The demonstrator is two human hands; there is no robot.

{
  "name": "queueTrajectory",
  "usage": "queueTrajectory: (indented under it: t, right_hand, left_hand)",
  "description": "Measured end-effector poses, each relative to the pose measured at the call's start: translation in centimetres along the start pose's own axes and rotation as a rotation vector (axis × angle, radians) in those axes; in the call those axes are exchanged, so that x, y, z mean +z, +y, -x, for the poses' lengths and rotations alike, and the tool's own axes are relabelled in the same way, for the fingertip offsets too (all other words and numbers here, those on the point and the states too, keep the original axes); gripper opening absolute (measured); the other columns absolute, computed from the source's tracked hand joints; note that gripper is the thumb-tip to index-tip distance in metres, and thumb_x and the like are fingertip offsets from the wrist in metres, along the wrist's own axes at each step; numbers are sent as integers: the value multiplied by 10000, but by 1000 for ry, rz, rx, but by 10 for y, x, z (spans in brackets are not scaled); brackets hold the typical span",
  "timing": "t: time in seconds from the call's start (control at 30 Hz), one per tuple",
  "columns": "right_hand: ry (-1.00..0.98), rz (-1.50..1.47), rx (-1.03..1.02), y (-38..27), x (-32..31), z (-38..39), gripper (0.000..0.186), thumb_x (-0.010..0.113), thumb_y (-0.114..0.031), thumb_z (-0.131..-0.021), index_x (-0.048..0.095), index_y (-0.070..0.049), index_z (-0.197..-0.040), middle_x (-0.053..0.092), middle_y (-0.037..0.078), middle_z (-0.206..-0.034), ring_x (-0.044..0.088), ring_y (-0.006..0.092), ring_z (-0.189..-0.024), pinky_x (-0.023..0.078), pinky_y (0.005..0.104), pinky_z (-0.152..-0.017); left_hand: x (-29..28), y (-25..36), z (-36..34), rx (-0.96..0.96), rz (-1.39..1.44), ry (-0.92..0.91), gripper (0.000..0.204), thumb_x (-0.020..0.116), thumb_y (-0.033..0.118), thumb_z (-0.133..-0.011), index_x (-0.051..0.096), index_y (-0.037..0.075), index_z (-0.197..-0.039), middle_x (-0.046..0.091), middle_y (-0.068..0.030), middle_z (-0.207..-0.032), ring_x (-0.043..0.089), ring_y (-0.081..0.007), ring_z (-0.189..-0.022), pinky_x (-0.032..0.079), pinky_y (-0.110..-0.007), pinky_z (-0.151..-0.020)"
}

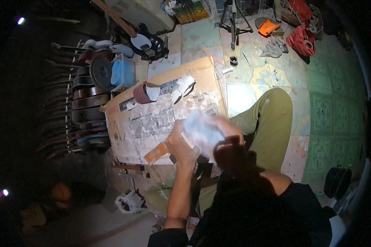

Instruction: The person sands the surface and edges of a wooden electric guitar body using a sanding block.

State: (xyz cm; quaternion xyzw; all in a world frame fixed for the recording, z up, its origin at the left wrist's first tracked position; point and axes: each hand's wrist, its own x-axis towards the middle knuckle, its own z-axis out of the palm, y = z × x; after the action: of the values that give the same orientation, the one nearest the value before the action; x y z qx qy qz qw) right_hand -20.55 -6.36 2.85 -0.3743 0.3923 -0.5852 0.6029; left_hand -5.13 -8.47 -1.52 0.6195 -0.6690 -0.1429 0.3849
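Cloth (202,131), pale, blurred, clutched in right grip (230,129); beside left grip (179,144), curled, hold unclear.

Floor (255,84): square tiling, pale with floral motifs near the centre. Along the right: green patterned tiles (325,111). At the upper edge: pale boxy unit (152,13) with vent slots, plus wire-mesh cage (251,10). At the left: rack (69,96) with a row of guitars (88,103). Lighting: bright pool of light (240,105) on the pale tiles; two small light points (21,20) at far left, one high, one low, amid deep shadow. Walls: too dark for detail.
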Motion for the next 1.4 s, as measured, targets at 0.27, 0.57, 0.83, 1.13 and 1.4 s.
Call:
queueTrajectory:
  t: [0.27,0.57,0.83,1.13,1.4]
  right_hand:
    - [-134,114,-30,9,-11,16,354,752,-200,-834,618,-44,-1122,639,114,-1035,646,233,-957,560,348,-758]
    - [-63,485,-488,6,-5,26,446,723,-146,-843,556,25,-1220,622,165,-1186,634,193,-1061,533,300,-852]
    - [-63,496,-480,10,-8,37,435,752,-132,-839,577,13,-1210,644,117,-1088,634,197,-984,510,320,-828]
    - [-29,627,-657,8,-1,21,273,770,-94,-816,629,48,-1002,650,102,-874,631,168,-799,513,299,-786]
    - [73,322,-858,37,-12,14,372,735,-221,-892,586,32,-1119,643,102,-1052,605,114,-888,520,270,-745]
  left_hand:
    - [1,0,-6,69,37,27,212,729,181,-776,574,39,-803,586,-143,-638,615,-323,-566,441,-401,-522]
    - [7,-41,14,-5,129,9,231,739,220,-785,606,39,-841,607,-157,-647,641,-329,-593,455,-399,-529]
    - [7,-25,9,109,84,30,224,752,203,-771,602,44,-820,603,-141,-632,637,-306,-571,459,-390,-524]
    - [-1,-6,-2,-35,0,-32,238,731,191,-792,548,39,-785,564,-153,-602,614,-330,-554,441,-405,-517]
    - [5,2,-5,-43,53,21,181,708,111,-797,547,29,-780,574,-148,-613,620,-317,-560,433,-400,-513]
